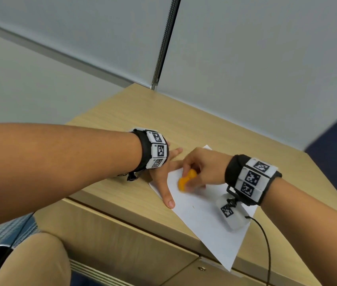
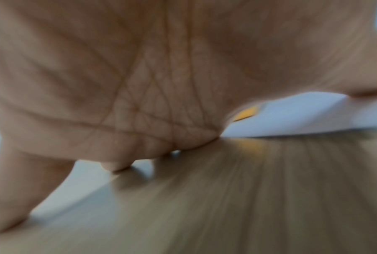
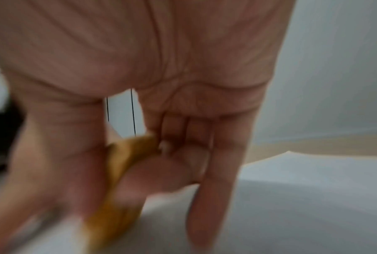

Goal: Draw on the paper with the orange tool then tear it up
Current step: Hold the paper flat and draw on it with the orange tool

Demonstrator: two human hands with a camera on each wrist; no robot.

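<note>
Fingers (image 3: 217,163) grip orange tool (image 1: 186,180); left hand (image 1: 161,172) — on paper (image 1: 204,219).

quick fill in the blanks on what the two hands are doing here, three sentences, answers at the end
1. The right hand grips an ____ tool on the paper.
2. The left hand holds the ____ down with straight fingers.
3. The paper is in ____ piece, not yet torn.

Missing words: orange; paper; one
</note>
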